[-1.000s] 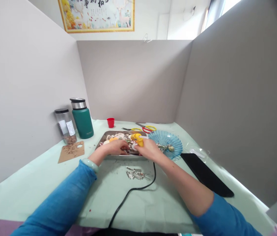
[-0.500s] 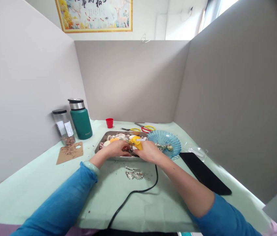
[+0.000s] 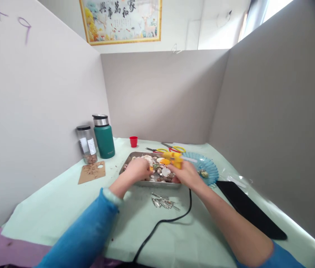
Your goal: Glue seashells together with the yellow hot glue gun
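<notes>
My right hand is wrapped around a yellow glue gun, whose tip points left above the metal tray. A white stick shows at the gun's rear. Shells of several shapes and pale, brown and mixed colours fill the tray. Over the tray's left part, my left hand is closed with its fingertips turned down. A bit of orange shows beside those fingertips; whether they grip it cannot be made out. From beneath the right hand a black cord runs to the table's front edge.
Small metal clips lie before the tray. A blue plate and a black slab are on the right. Behind stand scissors and a red cup. At left are a green bottle, a jar and cardboard.
The whole view has shifted, so everything sits further right. My right hand and the glue gun have drawn away from my left hand, uncovering shells between them. The left fingers have closed up.
</notes>
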The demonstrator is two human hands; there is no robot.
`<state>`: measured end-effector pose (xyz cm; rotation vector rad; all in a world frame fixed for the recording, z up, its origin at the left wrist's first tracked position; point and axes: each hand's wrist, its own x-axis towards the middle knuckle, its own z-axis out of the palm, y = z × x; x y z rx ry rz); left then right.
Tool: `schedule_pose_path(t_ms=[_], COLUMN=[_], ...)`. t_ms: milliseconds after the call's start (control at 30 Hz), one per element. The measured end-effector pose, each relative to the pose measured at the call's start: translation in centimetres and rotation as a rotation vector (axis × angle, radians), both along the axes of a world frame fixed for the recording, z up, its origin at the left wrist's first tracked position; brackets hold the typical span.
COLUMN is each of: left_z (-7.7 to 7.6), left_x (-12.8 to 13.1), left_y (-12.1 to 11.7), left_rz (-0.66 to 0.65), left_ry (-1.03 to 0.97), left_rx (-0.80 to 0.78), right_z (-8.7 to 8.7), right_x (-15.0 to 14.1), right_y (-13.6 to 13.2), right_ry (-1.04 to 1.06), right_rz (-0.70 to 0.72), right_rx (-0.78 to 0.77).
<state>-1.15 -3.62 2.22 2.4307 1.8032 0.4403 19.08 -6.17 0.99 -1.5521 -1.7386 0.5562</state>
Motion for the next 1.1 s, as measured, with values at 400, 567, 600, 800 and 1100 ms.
schedule_pose_path(t_ms=[400,567,600,800,1100], left_z=[1.1,2.0,2.1,1.5,-1.7], left_x=[-3.9,-9.0,-10.5,-18.4,-21.5], left_y=[0.7,2.1,2.3,4.1,7.8], left_rz=[0.188,0.333,0.418,0.942,1.016], left_ry=[-0.305,-0.354,-0.367,-0.389,-0.428], left_rx=[0.239,0.296,0.330,0.458,0.314], right_z=[-1.3,-1.7,-1.7,-1.6,-1.9], right_x=[0.4,0.5,0.5,0.3,0.6], right_y=[1.3,1.4,1.4,1.2,1.6], right_ry=[0.235,0.113,0.095,0.045,0.093], right_rz=[0.020,0.017,0.021,0.041,0.012], right_rx=[-0.071,0.000,0.016,0.061,0.010])
